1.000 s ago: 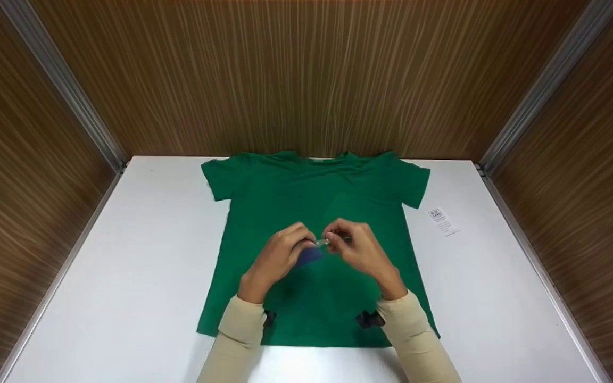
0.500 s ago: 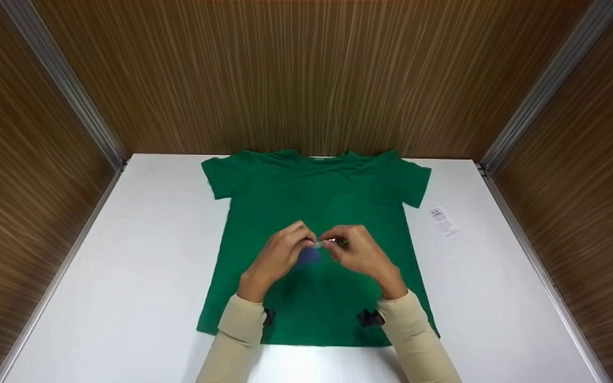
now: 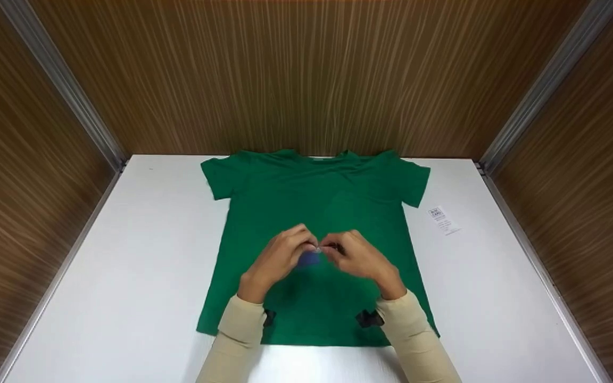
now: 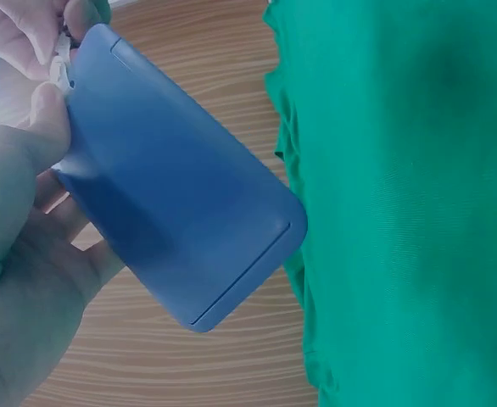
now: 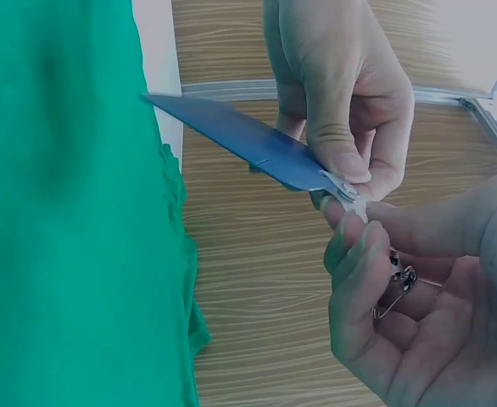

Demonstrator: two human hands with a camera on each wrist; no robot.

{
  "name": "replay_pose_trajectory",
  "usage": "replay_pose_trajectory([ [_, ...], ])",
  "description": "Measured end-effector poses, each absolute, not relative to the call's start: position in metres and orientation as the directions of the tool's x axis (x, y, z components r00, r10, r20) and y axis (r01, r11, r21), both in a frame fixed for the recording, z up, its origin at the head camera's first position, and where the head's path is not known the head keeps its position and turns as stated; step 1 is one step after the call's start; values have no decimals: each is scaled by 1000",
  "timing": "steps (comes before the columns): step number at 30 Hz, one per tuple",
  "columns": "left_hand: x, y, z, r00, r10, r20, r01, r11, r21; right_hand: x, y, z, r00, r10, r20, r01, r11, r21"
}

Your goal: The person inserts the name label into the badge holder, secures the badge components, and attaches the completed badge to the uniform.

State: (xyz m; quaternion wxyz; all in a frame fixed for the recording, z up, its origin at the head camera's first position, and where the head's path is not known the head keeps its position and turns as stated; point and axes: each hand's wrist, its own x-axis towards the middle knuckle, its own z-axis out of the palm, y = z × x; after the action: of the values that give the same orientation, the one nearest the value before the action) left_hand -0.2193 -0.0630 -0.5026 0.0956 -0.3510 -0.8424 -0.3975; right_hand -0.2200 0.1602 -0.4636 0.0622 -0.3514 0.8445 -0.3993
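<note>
1. I see the blue card holder (image 4: pixel 176 191) held above the green T-shirt (image 3: pixel 312 213).
2. My left hand (image 3: pixel 280 260) pinches its top edge.
3. My right hand (image 3: pixel 357 258) grips its clear clip (image 5: pixel 350 197), a safety pin (image 5: pixel 393 292) in the palm.
4. The shirt lies flat on the white worktop (image 3: pixel 141 266).

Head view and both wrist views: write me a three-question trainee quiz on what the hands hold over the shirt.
1. True or false: the left hand grips a flat blue card holder.
2. Which lies spread flat on the white table? A) a red towel B) a green T-shirt C) a pair of jeans
3. Fill in: the right wrist view shows a metal ______ in the right hand, whose fingertips pinch a small whitish clip at the holder's top end.

Key:
1. True; the thumb presses on its top end.
2. B; a small white label lies to its right.
3. safety pin
</note>
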Motion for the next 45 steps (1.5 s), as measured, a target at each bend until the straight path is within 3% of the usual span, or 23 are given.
replay_pose_trajectory([
  [19, -224, -61, -503, -734, 371, 570, 671, 529, 520, -221, 160, -465, -785, -594, 176, -482, 406, -777],
  [37, -219, -60, -507, -724, 382, 575, 689, 451, 568, -220, 158, -468, -803, -552, 223, -476, 370, -798],
  [45, -222, -57, -506, -688, 368, 625, 723, 420, 549, -221, 157, -468, -811, -534, 237, -471, 357, -807],
])
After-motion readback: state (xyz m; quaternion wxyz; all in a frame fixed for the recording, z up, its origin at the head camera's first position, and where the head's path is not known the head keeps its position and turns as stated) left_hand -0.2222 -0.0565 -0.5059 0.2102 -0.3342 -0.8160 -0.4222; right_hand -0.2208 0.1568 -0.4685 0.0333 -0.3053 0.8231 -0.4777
